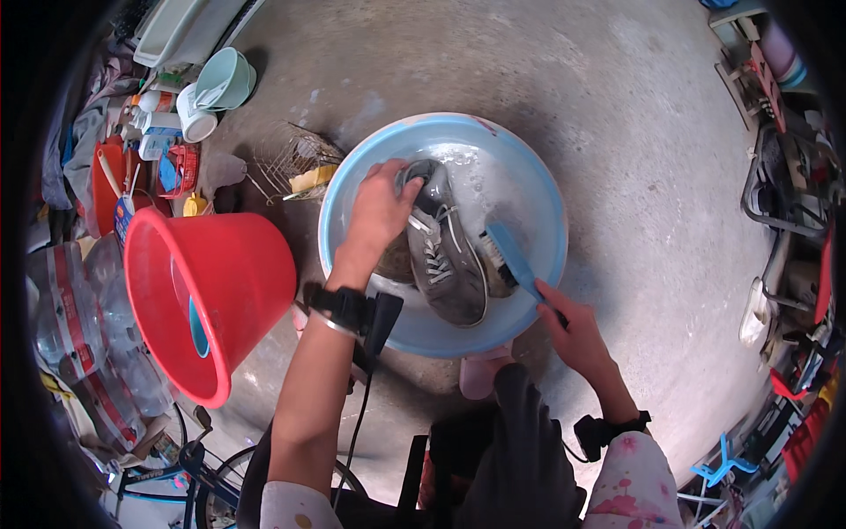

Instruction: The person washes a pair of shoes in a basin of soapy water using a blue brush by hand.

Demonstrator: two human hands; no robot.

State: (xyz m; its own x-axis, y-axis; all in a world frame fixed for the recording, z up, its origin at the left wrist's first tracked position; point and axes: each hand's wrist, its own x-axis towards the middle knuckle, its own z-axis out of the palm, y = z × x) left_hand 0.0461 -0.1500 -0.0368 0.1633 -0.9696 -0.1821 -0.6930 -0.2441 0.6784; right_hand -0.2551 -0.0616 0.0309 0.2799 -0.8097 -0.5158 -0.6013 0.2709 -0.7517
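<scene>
A wet grey lace-up shoe (453,284) with white laces lies in a round light-blue basin (538,165) of sudsy water. My left hand (383,205) grips the shoe by its heel opening, at the far end. In my right hand (574,330) is the handle of a blue scrubbing brush (512,254). The brush's pale and dark bristles face the shoe's right side, by a brownish item in the water that I cannot make out. Another dark, brownish item (395,261), perhaps a second shoe, shows partly beneath my left wrist.
Left of the basin a red bucket (258,264) lies tipped toward the left. A wire basket (291,159) sits close to the basin's rim. Bottles, a green pail (228,79) and large plastic water bottles (66,311) crowd the left. Metal-framed chairs (780,218) line the right.
</scene>
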